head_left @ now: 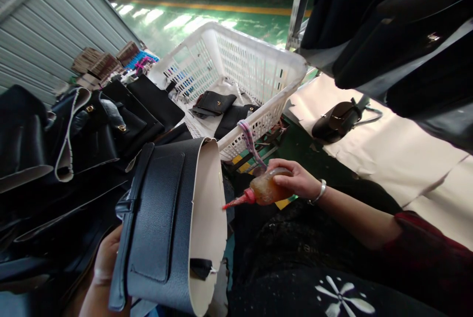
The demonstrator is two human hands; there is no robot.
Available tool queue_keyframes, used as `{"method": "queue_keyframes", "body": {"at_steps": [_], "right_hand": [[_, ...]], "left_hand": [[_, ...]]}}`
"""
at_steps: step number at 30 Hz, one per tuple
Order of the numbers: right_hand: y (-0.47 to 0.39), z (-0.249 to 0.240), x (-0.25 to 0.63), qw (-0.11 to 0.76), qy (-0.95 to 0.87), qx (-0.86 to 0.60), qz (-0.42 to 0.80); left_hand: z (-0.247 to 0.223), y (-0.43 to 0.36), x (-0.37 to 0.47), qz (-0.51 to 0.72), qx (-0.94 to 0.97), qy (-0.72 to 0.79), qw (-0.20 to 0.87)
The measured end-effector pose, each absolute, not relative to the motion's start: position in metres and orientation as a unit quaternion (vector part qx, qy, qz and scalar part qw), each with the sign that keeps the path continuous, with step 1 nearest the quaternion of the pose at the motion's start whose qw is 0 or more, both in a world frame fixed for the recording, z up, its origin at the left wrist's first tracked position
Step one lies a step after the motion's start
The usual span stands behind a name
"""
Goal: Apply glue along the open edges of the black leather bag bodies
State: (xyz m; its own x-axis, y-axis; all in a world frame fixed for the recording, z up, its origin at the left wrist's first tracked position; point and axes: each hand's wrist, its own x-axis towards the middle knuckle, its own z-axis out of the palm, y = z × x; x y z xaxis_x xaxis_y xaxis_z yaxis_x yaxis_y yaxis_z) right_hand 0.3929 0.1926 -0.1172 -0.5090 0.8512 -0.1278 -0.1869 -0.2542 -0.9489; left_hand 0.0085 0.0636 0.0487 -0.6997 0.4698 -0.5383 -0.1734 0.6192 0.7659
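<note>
A black leather bag body (162, 218) with a pale inner lining (209, 208) is tilted on its side, its open end facing right. My left hand (109, 258) grips it from the left; most of its fingers are hidden behind the bag. In my right hand (297, 179) is a squeeze bottle (268, 188) of amber liquid with a red nozzle. The fingers wrap round the bottle, and the nozzle points left. Its tip is at the lining near the open edge; whether it touches, I cannot tell. A dark tab (201, 268) shows inside the opening.
A white plastic basket (254, 46) holding black leather pieces (214, 104) stands ahead. Black bag bodies (92, 135) are piled at left. More dark pieces (399, 26) hang over the upper right. A small black bag (338, 119) lies on beige sheeting (410, 144) at right.
</note>
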Motion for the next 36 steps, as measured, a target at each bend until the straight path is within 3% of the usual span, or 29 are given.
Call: {"method": "queue_keyframes", "body": {"at_steps": [8, 18, 36], "right_hand": [[0.172, -0.103, 0.401, 0.356, -0.584, -0.287, 0.671], [0.189, -0.099, 0.401, 0.472, -0.505, -0.405, 0.599], [0.152, -0.091, 0.405, 0.350, -0.578, -0.320, 0.663]], "left_hand": [[0.053, 0.073, 0.025, 0.450, 0.065, 0.807, 0.377], [0.053, 0.070, 0.025, 0.453, 0.131, 0.809, 0.351], [0.048, 0.069, 0.021, 0.457, 0.173, 0.798, 0.353]]}}
